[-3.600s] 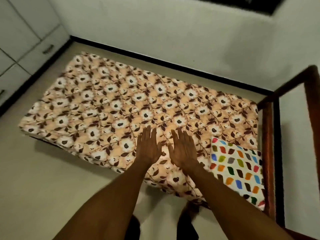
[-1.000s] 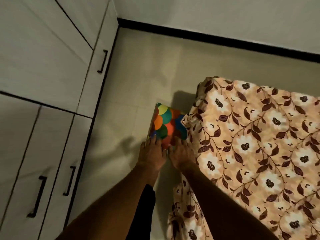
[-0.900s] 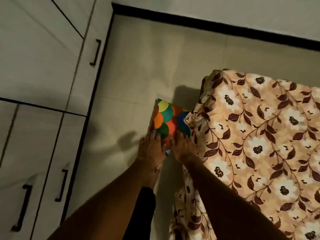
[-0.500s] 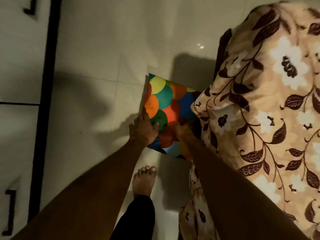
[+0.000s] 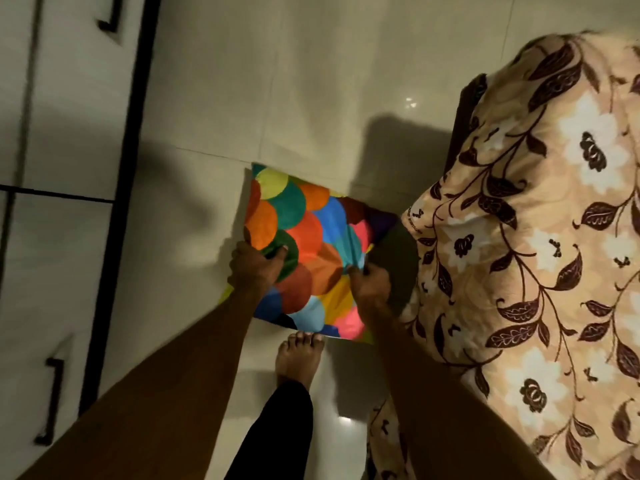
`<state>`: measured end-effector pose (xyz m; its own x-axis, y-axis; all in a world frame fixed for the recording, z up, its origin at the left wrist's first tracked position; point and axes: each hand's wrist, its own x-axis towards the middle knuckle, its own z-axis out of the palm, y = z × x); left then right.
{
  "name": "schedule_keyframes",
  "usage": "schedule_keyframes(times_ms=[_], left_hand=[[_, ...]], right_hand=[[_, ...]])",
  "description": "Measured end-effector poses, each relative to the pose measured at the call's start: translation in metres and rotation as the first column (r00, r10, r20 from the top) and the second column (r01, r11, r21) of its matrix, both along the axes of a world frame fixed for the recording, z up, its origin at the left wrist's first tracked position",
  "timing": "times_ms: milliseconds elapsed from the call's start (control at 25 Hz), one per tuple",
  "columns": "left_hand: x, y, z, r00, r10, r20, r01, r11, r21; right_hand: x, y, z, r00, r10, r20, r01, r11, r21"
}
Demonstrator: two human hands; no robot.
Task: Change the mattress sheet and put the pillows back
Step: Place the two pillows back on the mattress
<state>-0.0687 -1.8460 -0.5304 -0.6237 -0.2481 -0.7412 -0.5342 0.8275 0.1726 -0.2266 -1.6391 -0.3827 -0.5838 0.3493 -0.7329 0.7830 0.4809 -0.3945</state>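
Note:
A pillow [image 5: 311,244] covered in many-coloured circles is beside the mattress corner, over the floor. My left hand [image 5: 254,265] grips its left edge, fingers curled into the fabric. My right hand [image 5: 369,280] grips its right edge, bunching the cover. The mattress [image 5: 540,244] on the right wears a peach sheet with white flowers and brown leaves; the sheet hangs down over the corner.
Pale tiled floor [image 5: 294,81] stretches beyond the pillow. White cupboard doors with black handles [image 5: 52,400] line the left side. My bare foot [image 5: 298,355] stands just below the pillow.
I turned from the mattress top to its corner and bent down. Both hands went from touching the pillow to gripping its two edges, and it now sits further out from the mattress.

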Motion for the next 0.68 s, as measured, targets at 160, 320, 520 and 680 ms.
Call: schedule_keyframes(times_ms=[160,320,520,680], left_hand=[[-0.053,-0.091,0.108,0.802,0.581,-0.137,-0.596,0.793,-0.127],[-0.098,-0.067,0.365,0.650,0.735,-0.193,-0.731,0.674,0.104],[-0.052,-0.049,0.479,0.625,0.717,-0.309,-0.660,0.697,0.280],[0.005,0.018,0.629,0.627,0.708,-0.325,-0.596,0.705,0.385]], right_hand=[[-0.001,-0.050,0.099,0.987,0.148,-0.059,-0.148,0.989,-0.009],[-0.003,-0.052,0.230,0.941,0.279,-0.191,-0.289,0.957,-0.026],[0.031,0.004,0.376,0.846,0.326,-0.421,-0.318,0.944,0.092],[0.105,0.067,0.494,0.866,0.183,-0.466,-0.213,0.977,-0.011]])
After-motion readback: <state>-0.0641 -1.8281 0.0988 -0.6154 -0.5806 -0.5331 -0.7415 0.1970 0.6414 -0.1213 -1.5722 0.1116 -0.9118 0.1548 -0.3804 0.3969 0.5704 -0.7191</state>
